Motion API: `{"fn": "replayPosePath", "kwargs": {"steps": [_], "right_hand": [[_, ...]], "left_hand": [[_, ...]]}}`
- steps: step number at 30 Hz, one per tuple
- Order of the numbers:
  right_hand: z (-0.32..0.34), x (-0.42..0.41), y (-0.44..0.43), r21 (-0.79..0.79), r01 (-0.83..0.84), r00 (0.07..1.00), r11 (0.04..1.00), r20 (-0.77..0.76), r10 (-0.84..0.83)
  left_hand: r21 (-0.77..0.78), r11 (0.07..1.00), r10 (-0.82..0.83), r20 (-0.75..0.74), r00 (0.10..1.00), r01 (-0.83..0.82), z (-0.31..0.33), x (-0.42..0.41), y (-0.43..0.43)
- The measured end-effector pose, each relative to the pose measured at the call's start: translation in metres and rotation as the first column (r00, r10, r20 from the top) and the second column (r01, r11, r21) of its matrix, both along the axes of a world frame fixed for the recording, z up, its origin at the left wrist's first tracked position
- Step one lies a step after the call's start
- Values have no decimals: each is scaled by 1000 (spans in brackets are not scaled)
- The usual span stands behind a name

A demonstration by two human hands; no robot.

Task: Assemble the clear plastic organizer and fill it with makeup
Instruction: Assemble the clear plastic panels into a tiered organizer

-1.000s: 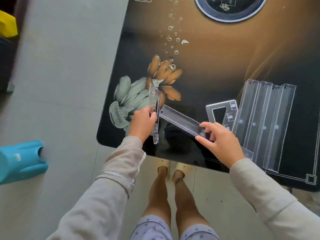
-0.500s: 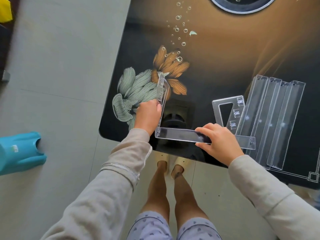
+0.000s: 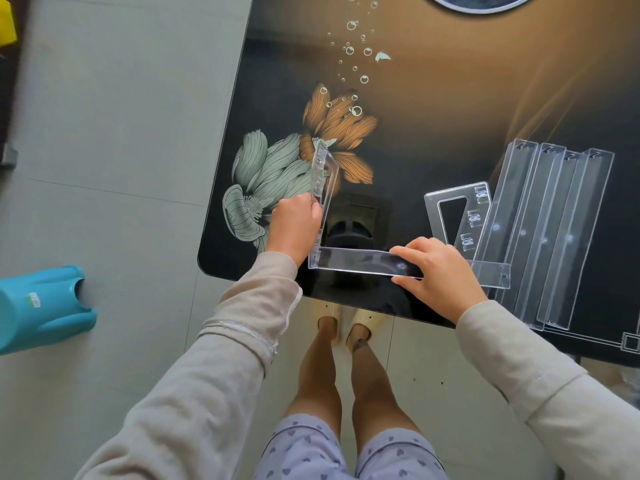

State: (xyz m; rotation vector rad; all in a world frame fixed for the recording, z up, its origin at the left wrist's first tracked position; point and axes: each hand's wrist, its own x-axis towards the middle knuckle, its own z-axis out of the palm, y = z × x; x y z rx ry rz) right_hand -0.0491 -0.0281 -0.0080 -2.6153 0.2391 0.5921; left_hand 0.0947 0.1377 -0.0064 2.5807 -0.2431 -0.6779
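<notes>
left hand [image 3: 295,227] grips upright side panel [image 3: 325,174], right hand [image 3: 440,270] pinches clear shelf [image 3: 353,263] at its corner; a skewed tab could pop free.

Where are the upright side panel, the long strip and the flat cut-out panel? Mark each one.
upright side panel [image 3: 325,174], head view, upper half of its clear face
long strip [image 3: 356,261], head view, middle of its clear face
flat cut-out panel [image 3: 477,216], head view, band right of the cut-out
</notes>
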Motion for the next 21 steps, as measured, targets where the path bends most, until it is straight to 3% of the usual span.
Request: {"fn": "replayPosePath", "kwargs": {"steps": [21], "right_hand": [[-2,-5,10,-87,-16,1000,996,9,17]], "left_hand": [[-26,1000,18,51,999,-17,-3,0,4]]}}
